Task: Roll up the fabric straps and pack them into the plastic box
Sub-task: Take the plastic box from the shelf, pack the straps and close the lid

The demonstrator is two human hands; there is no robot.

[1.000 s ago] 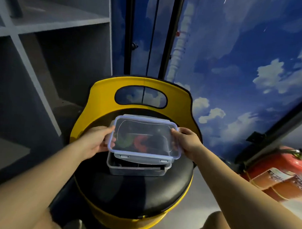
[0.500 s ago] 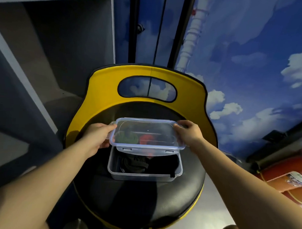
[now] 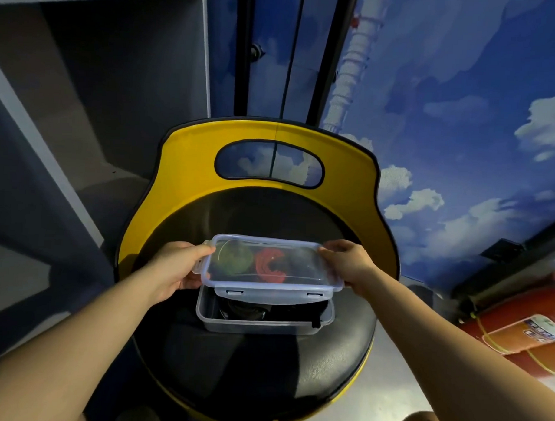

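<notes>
A clear plastic box (image 3: 262,324) stands on the black seat of a yellow chair (image 3: 183,163). Above its far half I hold the clear lid (image 3: 298,285) level, with my left hand (image 3: 176,266) on its left end and my right hand (image 3: 346,263) on its right end. Through the lid a rolled green strap (image 3: 233,260) and a rolled red strap (image 3: 268,265) show in the box. A black rolled strap (image 3: 244,310) lies in the uncovered near part of the box.
Grey shelving (image 3: 85,77) stands to the left of the chair. A wall with painted sky and clouds (image 3: 446,121) rises behind and to the right. Red fire extinguishers (image 3: 517,335) lie on the floor at the right.
The lid has tilted from steep to nearly level and come lower over the box. The view has dropped and moved closer to the chair.
</notes>
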